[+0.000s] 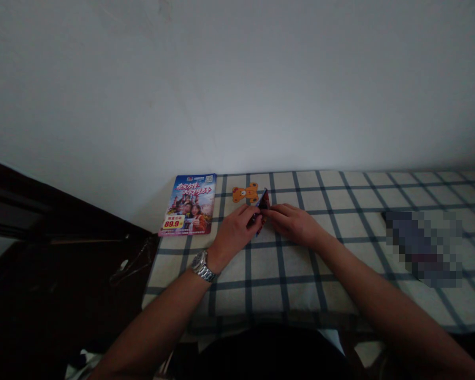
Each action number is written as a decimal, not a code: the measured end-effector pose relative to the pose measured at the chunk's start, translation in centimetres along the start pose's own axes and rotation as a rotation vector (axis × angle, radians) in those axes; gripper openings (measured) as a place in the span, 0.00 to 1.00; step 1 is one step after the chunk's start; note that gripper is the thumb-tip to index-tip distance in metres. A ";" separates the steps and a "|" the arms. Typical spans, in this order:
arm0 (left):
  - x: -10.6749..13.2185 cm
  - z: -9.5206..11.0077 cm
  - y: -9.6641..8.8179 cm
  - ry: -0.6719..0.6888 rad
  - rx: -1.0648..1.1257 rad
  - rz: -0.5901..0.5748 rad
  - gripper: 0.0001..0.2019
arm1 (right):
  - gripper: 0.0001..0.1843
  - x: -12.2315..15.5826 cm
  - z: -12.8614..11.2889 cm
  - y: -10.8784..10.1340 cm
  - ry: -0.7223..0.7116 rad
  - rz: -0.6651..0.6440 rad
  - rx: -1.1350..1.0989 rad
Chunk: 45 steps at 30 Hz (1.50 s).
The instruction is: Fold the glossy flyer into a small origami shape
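A small folded piece of printed paper (264, 200), dark with blue and red colours, stands tilted between my hands over the checked cloth. My left hand (237, 229), with a metal watch (202, 266) on its wrist, pinches the paper's left side between thumb and fingers. From the right, my right hand (295, 224) closes its fingertips on the same paper. The fingers hide much of its lower part. Just behind my left hand, an orange bear figure (239, 193) lies on the cloth.
A stack of printed flyers (193, 203) lies at the table's left back corner. The table bears a checked cloth (340, 258) and meets a pale wall (261, 95). A blurred dark flat object (414, 245) rests on the right. Dark furniture (43, 206) stands at the left.
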<state>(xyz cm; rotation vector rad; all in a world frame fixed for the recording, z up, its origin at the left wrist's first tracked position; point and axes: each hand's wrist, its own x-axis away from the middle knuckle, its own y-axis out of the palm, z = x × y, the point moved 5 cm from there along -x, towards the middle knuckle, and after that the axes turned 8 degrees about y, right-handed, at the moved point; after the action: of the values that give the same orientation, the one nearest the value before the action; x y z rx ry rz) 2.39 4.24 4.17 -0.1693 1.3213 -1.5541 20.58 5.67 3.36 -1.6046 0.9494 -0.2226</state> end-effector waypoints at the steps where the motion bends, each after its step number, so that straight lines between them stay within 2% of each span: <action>1: 0.0 0.0 0.0 0.001 0.007 0.004 0.03 | 0.23 0.0 -0.1 0.0 0.003 0.001 -0.001; 13: 0.2 0.0 -0.1 -0.010 0.085 -0.013 0.07 | 0.16 0.1 0.3 -0.2 -0.006 0.041 -0.044; 21: 0.3 -0.4 -0.4 -0.018 0.048 0.011 0.07 | 0.13 0.4 1.2 -0.1 0.003 0.052 -0.048; 35: 0.6 -1.2 -0.4 -0.065 -0.025 0.013 0.08 | 0.11 0.5 1.5 -0.3 0.011 0.073 -0.037; 45: 0.6 -1.5 -0.4 -0.102 -0.023 -0.012 0.11 | 0.13 0.6 2.1 -0.3 0.045 0.040 -0.074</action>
<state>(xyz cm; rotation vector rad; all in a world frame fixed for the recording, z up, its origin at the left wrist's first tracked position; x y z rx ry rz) 0.87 4.69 3.62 -0.2674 1.2604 -1.5211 22.40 6.75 2.86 -1.6527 1.0339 -0.1992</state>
